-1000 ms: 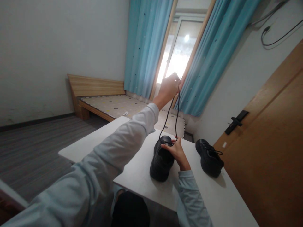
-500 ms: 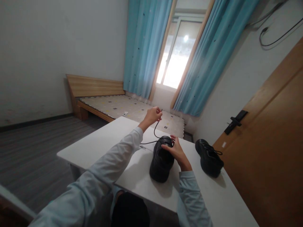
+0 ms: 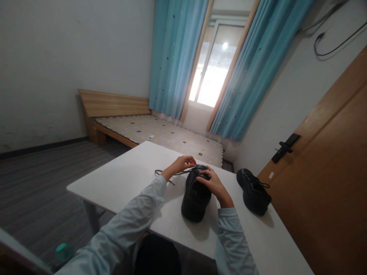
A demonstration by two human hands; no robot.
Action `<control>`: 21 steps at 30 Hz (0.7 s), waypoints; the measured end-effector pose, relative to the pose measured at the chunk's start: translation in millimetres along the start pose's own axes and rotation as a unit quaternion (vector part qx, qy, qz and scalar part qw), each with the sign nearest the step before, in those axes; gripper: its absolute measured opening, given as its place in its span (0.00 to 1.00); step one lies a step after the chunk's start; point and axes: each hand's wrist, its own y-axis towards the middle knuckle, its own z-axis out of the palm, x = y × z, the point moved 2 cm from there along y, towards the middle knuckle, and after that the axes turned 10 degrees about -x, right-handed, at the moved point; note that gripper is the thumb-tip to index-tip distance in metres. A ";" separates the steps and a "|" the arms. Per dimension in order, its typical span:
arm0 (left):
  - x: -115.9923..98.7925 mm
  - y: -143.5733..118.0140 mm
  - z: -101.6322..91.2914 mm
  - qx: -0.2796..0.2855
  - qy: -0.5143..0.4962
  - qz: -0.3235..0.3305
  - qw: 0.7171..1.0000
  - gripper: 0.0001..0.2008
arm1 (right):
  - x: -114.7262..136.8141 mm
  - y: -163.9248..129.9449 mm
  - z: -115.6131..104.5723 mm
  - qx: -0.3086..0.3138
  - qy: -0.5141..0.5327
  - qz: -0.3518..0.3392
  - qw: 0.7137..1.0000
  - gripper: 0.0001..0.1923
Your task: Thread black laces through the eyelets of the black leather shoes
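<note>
A black lace-up shoe (image 3: pixel 195 202) rests on the white table, toe pointing away from me. My left hand (image 3: pixel 183 164) is at the far left of its lacing, fingertips pinched on the black shoelace (image 3: pixel 181 173). Part of the lace trails leftward onto the table, partly behind my left wrist, with one tip lying beside it. My right hand (image 3: pixel 213 182) grips the shoe around the tongue and opening from the right side, thumb toward the inside. Fingers cover some of the eyelets.
A second black shoe (image 3: pixel 254 193), its laces tied, stands on the right part of the white table (image 3: pixel 114 183). Beyond the table is a bed (image 3: pixel 166 131) with a small white object (image 3: pixel 151 137) on it. A wooden door (image 3: pixel 327 160) is at right.
My left hand has come down from above the shoe, where it held the lace raised, to the shoe's lacing. The lace now lies lower and further left. My right hand stays on the shoe.
</note>
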 end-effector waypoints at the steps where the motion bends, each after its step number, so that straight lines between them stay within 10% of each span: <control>1: 1.6 -1.5 -0.5 0.010 -0.006 0.001 1.000 0.08 | 0.2 0.2 0.3 0.001 -0.002 0.000 1.000 0.15; 21: -2.4 -15.5 -11.7 0.069 0.056 0.093 0.992 0.07 | -1.2 2.4 3.6 0.002 -0.022 -0.010 1.000 0.17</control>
